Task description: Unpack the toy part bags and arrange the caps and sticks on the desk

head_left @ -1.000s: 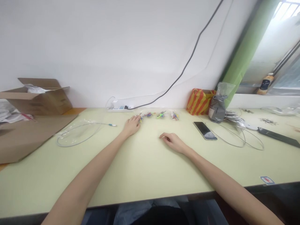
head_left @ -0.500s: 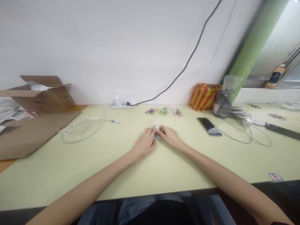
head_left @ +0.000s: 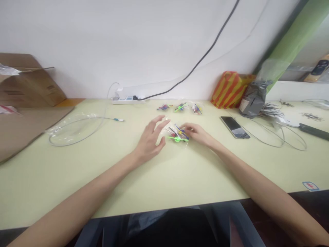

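Observation:
A clear plastic bag with small coloured plastic parts [head_left: 178, 138] lies on the table between my hands; green, yellow, blue, red and white pieces show through it. My left hand [head_left: 150, 140] is just left of the bag, its fingers spread and holding nothing. At the bag's upper right edge, the curled fingers of my right hand [head_left: 197, 133] pinch the plastic. Behind, in a row, are three similar small bags: a blue and red one [head_left: 164, 107], a green one [head_left: 180, 107] and a mixed-colour one [head_left: 196, 109].
A power strip [head_left: 128, 100] with a black cord sits against the wall. Left are a white cable [head_left: 74, 143] and a cardboard box [head_left: 33, 85]. Right are a phone [head_left: 234, 127], a striped bag [head_left: 230, 91], a grey bag [head_left: 253, 99] and looped cables.
My left hand has drawn away leftward and opened. The bag of parts, mostly covered before, now shows plainly. My right hand stays at its right side. The view has shifted.

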`<state>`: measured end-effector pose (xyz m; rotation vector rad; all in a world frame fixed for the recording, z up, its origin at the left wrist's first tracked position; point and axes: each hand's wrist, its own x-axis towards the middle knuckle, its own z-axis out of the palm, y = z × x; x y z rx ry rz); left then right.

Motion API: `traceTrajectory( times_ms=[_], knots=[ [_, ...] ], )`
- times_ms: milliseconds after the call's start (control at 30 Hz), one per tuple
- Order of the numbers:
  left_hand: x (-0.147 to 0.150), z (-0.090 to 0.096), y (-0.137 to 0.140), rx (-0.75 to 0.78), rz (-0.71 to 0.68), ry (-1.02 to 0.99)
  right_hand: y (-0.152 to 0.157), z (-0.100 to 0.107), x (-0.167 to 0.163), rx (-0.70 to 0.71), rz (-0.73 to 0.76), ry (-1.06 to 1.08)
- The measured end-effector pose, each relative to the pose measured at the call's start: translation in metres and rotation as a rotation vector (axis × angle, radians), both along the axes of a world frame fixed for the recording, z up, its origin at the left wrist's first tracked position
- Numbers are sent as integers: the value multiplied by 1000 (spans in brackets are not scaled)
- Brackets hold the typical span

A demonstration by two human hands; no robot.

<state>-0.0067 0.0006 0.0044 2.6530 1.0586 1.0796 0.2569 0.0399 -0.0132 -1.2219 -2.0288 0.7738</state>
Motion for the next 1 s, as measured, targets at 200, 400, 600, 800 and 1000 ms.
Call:
traceTrajectory(
  times_ms=[200, 400, 600, 800, 1000],
  knots=[
    [-16, -9, 20, -129, -39, 297, 4, 3, 17, 37, -351, -310],
    [-12, -12, 17, -185, -52, 316, 2, 12, 19, -109, -163, -287],
    [-11, -10, 14, -240, -87, 232, 1, 7, 4, -259, -161, 233],
    [-12, -12, 20, -211, 35, 206, -6, 26, 4, -197, -95, 590],
    [-13, -13, 17, -271, 45, 184, -19, 52, 9, -143, -46, 839]
  ],
)
